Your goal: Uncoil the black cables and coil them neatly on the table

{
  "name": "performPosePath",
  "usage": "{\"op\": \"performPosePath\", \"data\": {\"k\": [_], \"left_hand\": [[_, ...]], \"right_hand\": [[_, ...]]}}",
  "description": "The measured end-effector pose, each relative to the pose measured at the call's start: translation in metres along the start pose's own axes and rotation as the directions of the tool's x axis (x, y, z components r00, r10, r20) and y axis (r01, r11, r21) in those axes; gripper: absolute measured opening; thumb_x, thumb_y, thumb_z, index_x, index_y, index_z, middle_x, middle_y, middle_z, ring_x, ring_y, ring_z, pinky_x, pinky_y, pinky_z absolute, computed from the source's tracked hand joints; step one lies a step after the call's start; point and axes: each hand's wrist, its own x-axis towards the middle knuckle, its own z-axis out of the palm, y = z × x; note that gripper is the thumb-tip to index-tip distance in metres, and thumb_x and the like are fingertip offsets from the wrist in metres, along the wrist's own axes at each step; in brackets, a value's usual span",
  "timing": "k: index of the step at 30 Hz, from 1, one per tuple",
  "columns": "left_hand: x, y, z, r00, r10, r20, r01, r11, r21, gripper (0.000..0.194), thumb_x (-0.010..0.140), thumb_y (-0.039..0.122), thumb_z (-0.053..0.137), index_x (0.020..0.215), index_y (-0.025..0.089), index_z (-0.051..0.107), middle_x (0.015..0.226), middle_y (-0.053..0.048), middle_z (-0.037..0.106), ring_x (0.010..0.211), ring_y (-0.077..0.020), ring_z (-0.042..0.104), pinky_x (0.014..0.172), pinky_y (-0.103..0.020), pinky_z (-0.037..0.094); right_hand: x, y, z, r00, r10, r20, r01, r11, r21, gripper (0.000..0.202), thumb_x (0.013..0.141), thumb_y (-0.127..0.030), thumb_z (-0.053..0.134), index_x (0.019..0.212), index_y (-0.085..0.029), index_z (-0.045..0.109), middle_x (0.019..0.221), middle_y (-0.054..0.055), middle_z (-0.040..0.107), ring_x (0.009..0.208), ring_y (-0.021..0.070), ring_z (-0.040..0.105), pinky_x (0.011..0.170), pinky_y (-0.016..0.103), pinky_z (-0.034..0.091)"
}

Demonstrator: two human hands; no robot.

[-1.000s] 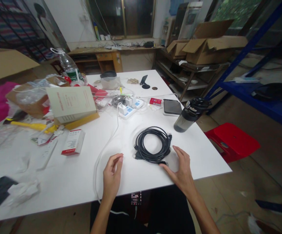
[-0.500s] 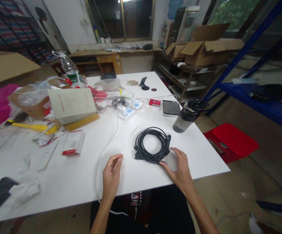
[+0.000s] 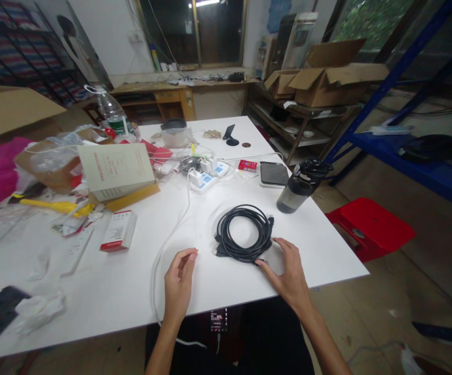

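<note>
Two bare hands flanked the near side of a coiled black cable [image 3: 223,232], which lay on the white table [image 3: 226,289], just ahead and to the left of the right hand [image 3: 290,271] and farther off, ahead and to the right, from the left hand [image 3: 178,281]. The right grip was wide, thumb and fingers spread in a C at the coil's near right side; whether the thumb touched the plug there, I could not tell. The left grip was narrow, fingers curled toward the thumb with nothing visible in it; whether the tips met was unclear. By the look of it, the winding was done: the loops sat in a neat ring, though plug ends poked out around it, no tie could be made out, and neither hand had it lifted. The table's front edge ran just under both wrists, and its right edge lay beyond the right hand. Tabletop gave room between the hands and outward from the right one. A white cord [image 3: 153,284] bordered the left hand; past the coil, a drink bottle [image 3: 298,188] and a power strip [image 3: 203,186] limited forward reach.
</note>
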Motion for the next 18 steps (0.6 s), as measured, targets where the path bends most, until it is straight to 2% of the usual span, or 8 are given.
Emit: {"op": "performPosePath", "data": {"k": [4, 8, 11, 14, 18], "left_hand": [[0.0, 0.0, 0.0, 1.0, -0.007, -0.003, 0.007, 1.0, -0.012, 0.037, 0.096, 0.053, 0.074, 0.113, 0.02, 0.076, 0.119, -0.011, 0.079, 0.118, -0.0284, 0.072, 0.111, -0.044, 0.055], [0.0, 0.0, 0.0, 1.0, -0.004, 0.006, 0.004, 1.0, -0.029, 0.037, 0.096, 0.052, 0.074, 0.113, 0.02, 0.076, 0.12, -0.011, 0.079, 0.119, -0.0284, 0.072, 0.113, -0.045, 0.055], [0.0, 0.0, 0.0, 1.0, -0.009, 0.007, 0.009, 0.999, -0.045, 0.037, 0.095, 0.053, 0.074, 0.113, 0.02, 0.077, 0.119, -0.012, 0.079, 0.119, -0.0288, 0.073, 0.113, -0.045, 0.055], [0.001, 0.002, 0.0, 1.0, -0.009, 0.006, 0.009, 0.998, -0.06, 0.037, 0.095, 0.053, 0.075, 0.111, 0.02, 0.077, 0.117, -0.012, 0.079, 0.117, -0.029, 0.074, 0.111, -0.045, 0.056], [0.001, 0.005, 0.0, 1.0, -0.012, 0.001, 0.012, 0.996, -0.086, 0.037, 0.094, 0.054, 0.076, 0.109, 0.019, 0.077, 0.115, -0.012, 0.08, 0.115, -0.0293, 0.075, 0.11, -0.046, 0.057]], "right_hand": [[-0.001, -0.001, -0.001, 0.997, -0.061, 0.039, 0.063, 0.996, -0.059, 0.082, 0.096, -0.052, 0.078, 0.162, -0.022, 0.04, 0.145, 0.021, 0.057, 0.134, 0.0381, 0.058, 0.11, 0.061, 0.054], [0.004, -0.007, 0.005, 0.964, -0.182, 0.193, 0.21, 0.968, -0.139, 0.086, 0.094, -0.063, 0.076, 0.162, -0.023, 0.042, 0.158, 0.024, 0.049, 0.143, 0.0428, 0.051, 0.111, 0.063, 0.05], [0.017, -0.012, 0.017, 0.921, -0.248, 0.299, 0.297, 0.946, -0.131, 0.07, 0.099, -0.058, 0.07, 0.156, -0.022, 0.051, 0.16, 0.022, 0.05, 0.148, 0.0404, 0.047, 0.114, 0.059, 0.047], [0.037, -0.016, 0.033, 0.881, -0.278, 0.383, 0.343, 0.933, -0.112, 0.053, 0.104, -0.051, 0.066, 0.147, -0.021, 0.059, 0.152, 0.019, 0.058, 0.146, 0.0366, 0.049, 0.116, 0.055, 0.045], [0.063, -0.017, 0.055, 0.869, -0.272, 0.413, 0.347, 0.931, -0.117, 0.046, 0.107, -0.048, 0.062, 0.143, -0.02, 0.064, 0.141, 0.018, 0.065, 0.137, 0.0345, 0.054, 0.113, 0.054, 0.044]]}}
